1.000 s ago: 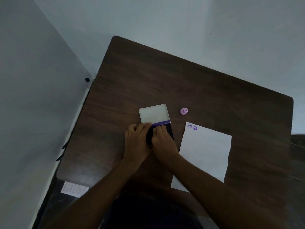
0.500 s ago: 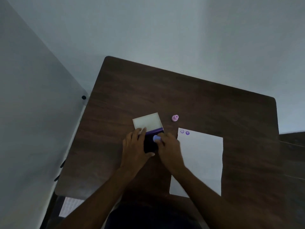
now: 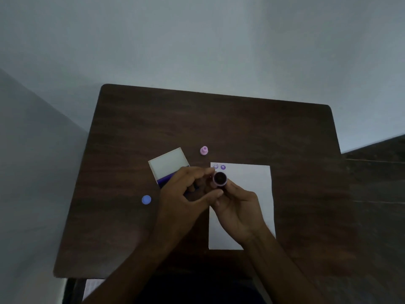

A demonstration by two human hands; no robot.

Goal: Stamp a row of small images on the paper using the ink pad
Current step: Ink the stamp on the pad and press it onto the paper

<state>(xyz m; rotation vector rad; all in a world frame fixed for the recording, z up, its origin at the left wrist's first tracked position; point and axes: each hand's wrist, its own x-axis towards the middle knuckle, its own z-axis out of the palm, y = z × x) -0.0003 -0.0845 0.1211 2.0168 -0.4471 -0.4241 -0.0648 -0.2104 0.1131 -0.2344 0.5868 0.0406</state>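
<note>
Both hands have left the ink pad (image 3: 168, 170); the right hand (image 3: 237, 208) now pinches a stamp (image 3: 220, 179) face-up, probably to check inking. The left hand (image 3: 186, 194), loosely curled, touches it. The paper (image 3: 247, 194) lies at three o'clock of the pad, two prints (image 3: 219, 166) at its far-left corner.

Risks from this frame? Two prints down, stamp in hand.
1. The stamp is held face up in the right hand; its inked face could smear the fingers of the left hand beside it.
2. Nothing holds the paper; it may slide under the next press.
3. The open ink pad lies partly under the left hand, which could pick up ink.
</note>
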